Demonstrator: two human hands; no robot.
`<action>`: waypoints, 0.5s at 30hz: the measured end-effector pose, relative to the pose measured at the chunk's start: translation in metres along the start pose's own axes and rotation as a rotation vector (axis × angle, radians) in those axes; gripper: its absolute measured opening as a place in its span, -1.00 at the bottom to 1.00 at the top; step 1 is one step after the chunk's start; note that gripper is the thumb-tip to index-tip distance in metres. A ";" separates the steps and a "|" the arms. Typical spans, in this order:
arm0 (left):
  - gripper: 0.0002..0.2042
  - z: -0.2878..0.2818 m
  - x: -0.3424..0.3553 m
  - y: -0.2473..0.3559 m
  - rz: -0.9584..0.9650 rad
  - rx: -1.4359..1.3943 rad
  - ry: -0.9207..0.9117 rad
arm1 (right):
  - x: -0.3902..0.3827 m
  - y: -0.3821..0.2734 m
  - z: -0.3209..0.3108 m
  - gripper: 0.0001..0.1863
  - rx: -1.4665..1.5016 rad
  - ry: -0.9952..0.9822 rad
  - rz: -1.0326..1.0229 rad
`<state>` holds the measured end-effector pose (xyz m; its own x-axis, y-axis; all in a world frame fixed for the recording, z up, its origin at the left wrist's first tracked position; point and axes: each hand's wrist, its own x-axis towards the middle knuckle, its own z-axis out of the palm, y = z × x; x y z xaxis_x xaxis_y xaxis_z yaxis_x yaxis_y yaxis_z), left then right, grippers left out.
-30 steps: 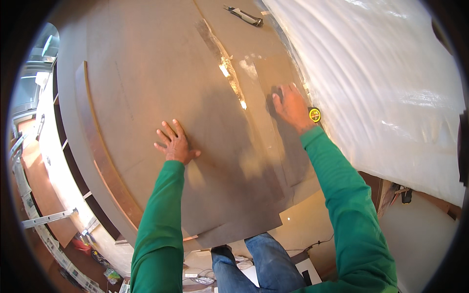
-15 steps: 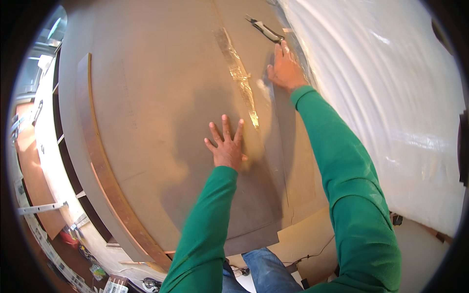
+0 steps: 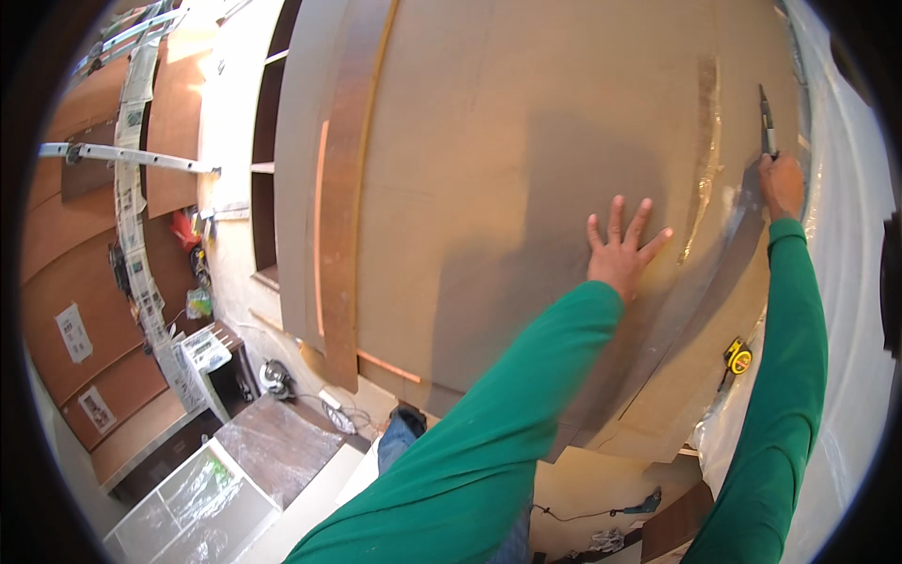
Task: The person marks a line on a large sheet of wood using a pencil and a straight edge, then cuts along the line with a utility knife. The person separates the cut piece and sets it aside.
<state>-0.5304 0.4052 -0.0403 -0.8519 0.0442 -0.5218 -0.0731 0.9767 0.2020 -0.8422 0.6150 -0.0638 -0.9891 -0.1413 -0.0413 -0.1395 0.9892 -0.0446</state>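
Observation:
A large brown board (image 3: 470, 122) spreads in front of me. My left hand (image 3: 620, 249) lies on it with fingers spread, holding nothing. Farther right, my right hand (image 3: 783, 186) is closed around the near end of a slim black and grey hand tool (image 3: 768, 127). The tool's narrow dark tip points away from me; its exact kind is unclear. Between the hands and a little farther off, a strip of shiny clear tape (image 3: 703, 179) runs along the board.
A long wooden strip (image 3: 362, 188) lies along the board's left side. Near my right forearm is a yellow and black tape measure (image 3: 738, 357). Plastic sheeting (image 3: 850, 310) hangs at the right. A power drill (image 3: 645, 502) lies below, and a plastic-covered panel (image 3: 277, 446) stands lower left.
My view has swung left, showing more of the room there. My right hand, earlier touching the tool's end with its fingertips, has closed around it. My left hand remains flat and spread.

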 end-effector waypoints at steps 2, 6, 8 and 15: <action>0.33 0.006 -0.003 0.002 -0.008 0.028 0.037 | -0.020 -0.023 -0.029 -0.71 0.097 -0.041 0.117; 0.27 0.005 0.003 0.015 0.006 0.007 0.038 | -0.089 -0.029 -0.053 -0.69 1.574 -0.016 0.370; 0.23 0.007 -0.002 0.000 -0.017 -0.023 0.006 | -0.176 -0.101 -0.101 -0.60 1.763 0.002 0.358; -0.41 0.004 -0.046 -0.065 0.087 -0.692 0.322 | -0.395 -0.169 -0.139 -0.62 1.583 0.147 0.611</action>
<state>-0.4839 0.3405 -0.0330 -0.9707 -0.0522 -0.2344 -0.2163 0.6135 0.7595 -0.4341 0.5092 0.0987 -0.8853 0.3109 -0.3458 0.3239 -0.1215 -0.9383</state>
